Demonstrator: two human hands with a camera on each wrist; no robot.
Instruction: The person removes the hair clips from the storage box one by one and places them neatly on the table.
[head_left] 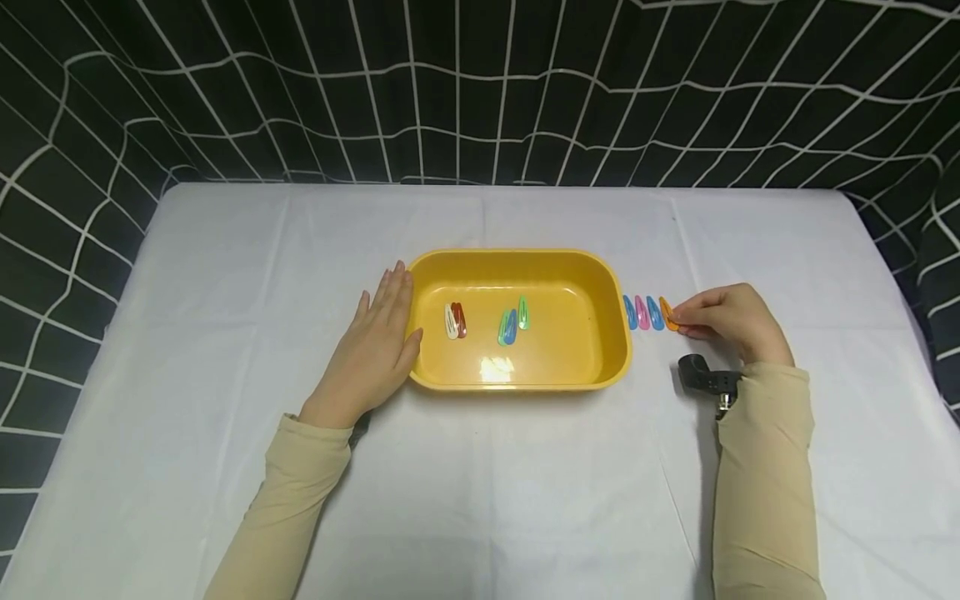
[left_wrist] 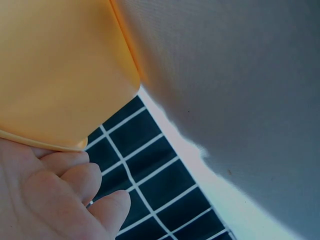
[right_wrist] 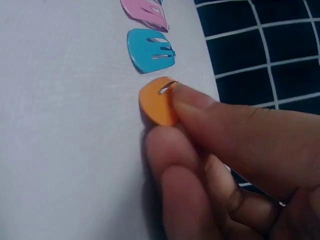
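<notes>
My right hand (head_left: 738,321) pinches an orange snap hair clip (right_wrist: 159,102) between thumb and fingers, at the right end of a short row on the cloth. Beside it in that row lie a light blue clip (right_wrist: 150,50), a pink clip (head_left: 642,312) and a darker blue clip (head_left: 629,312) close to the tray. My left hand (head_left: 367,354) rests against the left rim of the yellow tray (head_left: 525,385), fingers straight, thumb at the edge. Inside the tray are a white clip (head_left: 451,322), a red clip (head_left: 460,320), a blue clip (head_left: 511,327) and two green clips (head_left: 523,313).
A white cloth (head_left: 480,492) covers the table. Dark netted fabric with white lines (head_left: 480,100) stands behind and at both sides. A small black camera (head_left: 705,377) sticks out from the right wrist, low over the cloth.
</notes>
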